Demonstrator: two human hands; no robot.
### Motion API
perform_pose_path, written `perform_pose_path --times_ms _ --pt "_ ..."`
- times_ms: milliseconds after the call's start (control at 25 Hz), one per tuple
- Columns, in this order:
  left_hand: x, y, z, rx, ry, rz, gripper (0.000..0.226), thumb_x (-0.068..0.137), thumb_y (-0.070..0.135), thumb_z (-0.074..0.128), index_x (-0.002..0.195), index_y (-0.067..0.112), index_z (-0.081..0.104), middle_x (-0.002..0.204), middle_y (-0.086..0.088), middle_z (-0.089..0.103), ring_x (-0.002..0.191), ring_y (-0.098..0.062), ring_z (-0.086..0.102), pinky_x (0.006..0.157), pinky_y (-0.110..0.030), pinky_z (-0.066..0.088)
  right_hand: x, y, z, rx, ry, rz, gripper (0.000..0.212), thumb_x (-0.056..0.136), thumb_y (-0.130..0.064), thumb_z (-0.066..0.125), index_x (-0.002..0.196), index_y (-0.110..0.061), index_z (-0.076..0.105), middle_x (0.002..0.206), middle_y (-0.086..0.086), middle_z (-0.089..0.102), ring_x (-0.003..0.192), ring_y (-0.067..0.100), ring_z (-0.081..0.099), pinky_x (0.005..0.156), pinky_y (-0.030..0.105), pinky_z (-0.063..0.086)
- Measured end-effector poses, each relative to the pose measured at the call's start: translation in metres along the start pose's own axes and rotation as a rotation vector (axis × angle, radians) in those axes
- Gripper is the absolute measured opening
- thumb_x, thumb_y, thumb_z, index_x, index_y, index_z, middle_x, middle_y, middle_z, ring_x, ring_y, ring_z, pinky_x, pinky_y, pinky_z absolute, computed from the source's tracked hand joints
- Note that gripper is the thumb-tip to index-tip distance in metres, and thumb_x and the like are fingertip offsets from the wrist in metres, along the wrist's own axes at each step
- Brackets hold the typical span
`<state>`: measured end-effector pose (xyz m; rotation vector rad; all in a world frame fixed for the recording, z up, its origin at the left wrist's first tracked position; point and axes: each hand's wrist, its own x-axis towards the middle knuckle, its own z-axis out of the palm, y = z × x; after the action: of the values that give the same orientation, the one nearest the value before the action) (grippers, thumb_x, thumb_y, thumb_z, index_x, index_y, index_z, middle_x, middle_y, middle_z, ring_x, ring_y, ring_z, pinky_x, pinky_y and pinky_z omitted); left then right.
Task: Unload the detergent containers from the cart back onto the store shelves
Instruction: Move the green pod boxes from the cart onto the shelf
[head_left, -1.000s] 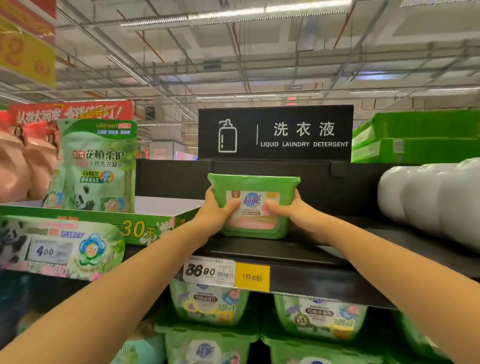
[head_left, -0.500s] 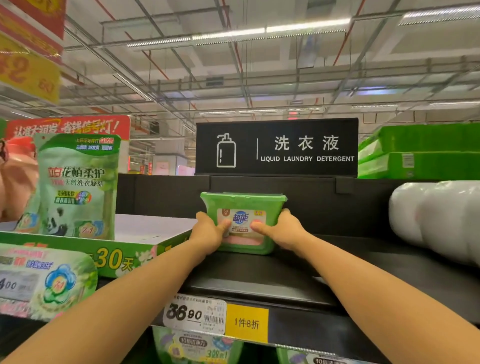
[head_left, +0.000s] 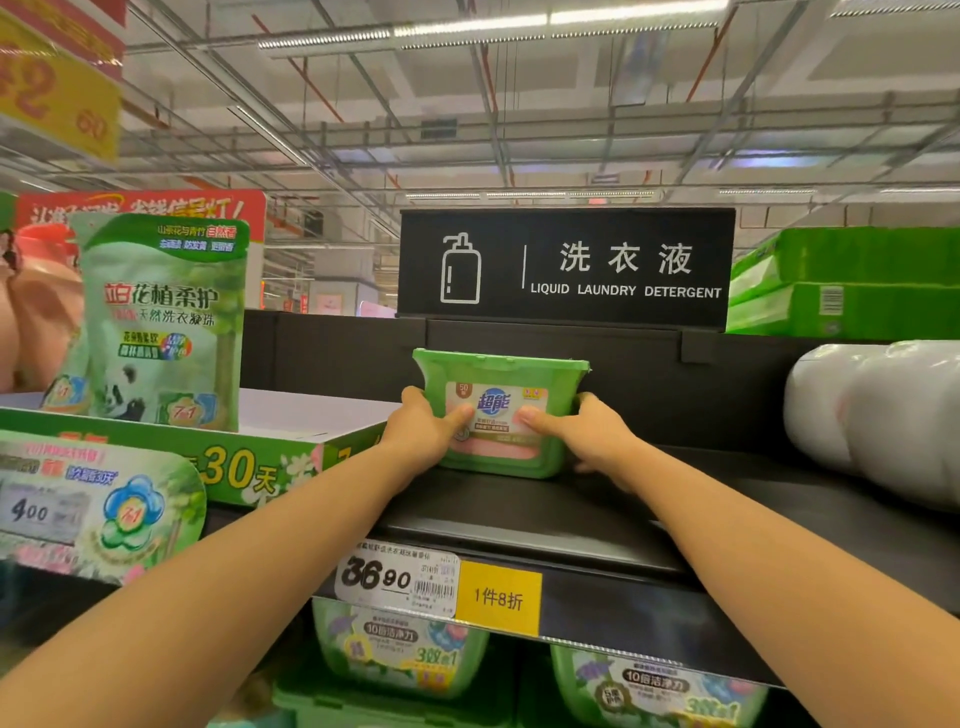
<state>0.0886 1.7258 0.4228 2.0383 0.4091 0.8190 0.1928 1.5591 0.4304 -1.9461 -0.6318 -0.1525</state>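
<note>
An open ceiling (head_left: 571, 83) of grey beams and pipes fills the upper frame, lit by long fluorescent strips (head_left: 467, 28). At centre a black sign (head_left: 566, 267) reads LIQUID LAUNDRY DETERGENT above a black shelf (head_left: 519, 512). A yellow price banner (head_left: 57, 98) hangs upper left.

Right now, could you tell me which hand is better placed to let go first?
Probably the left hand: its grip is high on the green box, while the right hand reaches down to the shelf at the base, steadying it.

Bright overhead strip lighting, blurred, bowed edges
</note>
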Motion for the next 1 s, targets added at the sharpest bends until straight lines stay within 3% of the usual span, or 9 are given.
perform_pose_path --times_ms 120,200,280,360,440,520,720,880,1000 --pt "0.001 -0.002 -0.001 -0.003 0.005 -0.020 0.055 0.091 0.039 0.062 0.128 0.004 0.040 0.128 -0.011 0.057 0.116 -0.030 0.056 0.095 -0.044 0.049 -0.005 -0.001 0.000 0.031 -0.013 0.003 0.068 0.074 -0.052 0.076 0.123 -0.013 0.050 0.125 0.004 0.060 0.103 0.019 0.058 0.072 0.030 0.048" --pt "0.001 0.002 -0.004 -0.120 0.015 -0.053 0.040 0.092 0.029 0.063 0.121 0.004 0.053 0.123 -0.009 0.062 0.110 -0.028 0.060 0.092 -0.041 0.051 -0.008 -0.007 -0.003 0.096 -0.020 0.019 0.059 0.076 -0.046 0.077 0.117 -0.012 0.053 0.121 0.005 0.062 0.091 0.015 0.059 0.063 0.026 0.043" --pt "-0.004 0.007 -0.007 -0.241 0.057 -0.101 0.020 0.092 0.015 0.059 0.110 0.006 0.060 0.116 -0.010 0.066 0.104 -0.026 0.061 0.088 -0.038 0.052 -0.014 -0.017 -0.013 0.217 0.017 0.078 0.053 0.078 -0.039 0.077 0.116 -0.008 0.056 0.116 0.007 0.061 0.097 0.021 0.058 0.074 0.030 0.043" --pt "-0.017 0.014 -0.010 -0.229 0.117 -0.068 0.027 0.091 0.007 0.057 0.118 0.004 0.059 0.109 -0.004 0.063 0.100 -0.023 0.059 0.088 -0.037 0.051 -0.028 -0.028 -0.027 0.342 0.096 0.055 0.037 0.082 -0.025 0.074 0.110 -0.005 0.060 0.104 0.009 0.062 0.099 0.023 0.059 0.073 0.031 0.043" --pt "-0.040 0.022 -0.015 -0.250 0.145 -0.003 0.035 0.089 0.005 0.058 0.125 0.007 0.057 0.113 -0.003 0.063 0.102 -0.020 0.061 0.089 -0.035 0.053 -0.055 -0.037 -0.039 0.412 0.215 -0.053 0.021 0.086 -0.015 0.068 0.105 -0.008 0.062 0.101 0.013 0.066 0.083 0.018 0.062 0.064 0.026 0.046" --pt "-0.074 0.027 -0.021 -0.393 0.085 0.090 0.023 0.090 0.010 0.060 0.111 0.016 0.063 0.111 -0.002 0.068 0.095 -0.012 0.067 0.077 -0.026 0.056 -0.095 -0.040 -0.049 0.480 0.306 -0.181 0.007 0.088 -0.010 0.062 0.091 -0.016 0.064 0.089 0.008 0.071 0.066 0.009 0.064 0.061 0.020 0.049" --pt "-0.176 0.016 -0.030 -0.619 -0.097 0.362 0.010 0.088 0.020 0.064 0.087 0.028 0.071 0.071 0.012 0.069 0.065 0.000 0.063 0.055 -0.013 0.049 -0.204 -0.030 -0.057 0.448 0.396 -0.372 0.018 0.091 -0.007 0.056 0.087 -0.020 0.066 0.062 -0.004 0.066 0.048 0.006 0.055 0.050 0.016 0.045" --pt "-0.233 -0.018 -0.011 -0.776 -0.345 0.262 0.014 0.082 0.027 0.060 0.084 0.031 0.074 0.071 0.007 0.068 0.064 -0.004 0.062 0.055 -0.015 0.049 -0.285 0.004 -0.053 0.397 0.437 -0.331 0.018 0.094 -0.005 0.053 0.087 -0.015 0.067 0.060 -0.003 0.065 0.047 0.008 0.053 0.048 0.016 0.043" --pt "-0.270 -0.058 0.022 -0.717 -0.518 0.152 0.019 0.090 0.014 0.062 0.086 0.030 0.073 0.071 0.007 0.069 0.065 -0.005 0.063 0.057 -0.016 0.050 -0.357 0.055 -0.045 0.355 0.433 -0.123 0.012 0.090 -0.009 0.056 0.086 -0.012 0.067 0.061 0.000 0.066 0.048 0.006 0.054 0.049 0.015 0.044"
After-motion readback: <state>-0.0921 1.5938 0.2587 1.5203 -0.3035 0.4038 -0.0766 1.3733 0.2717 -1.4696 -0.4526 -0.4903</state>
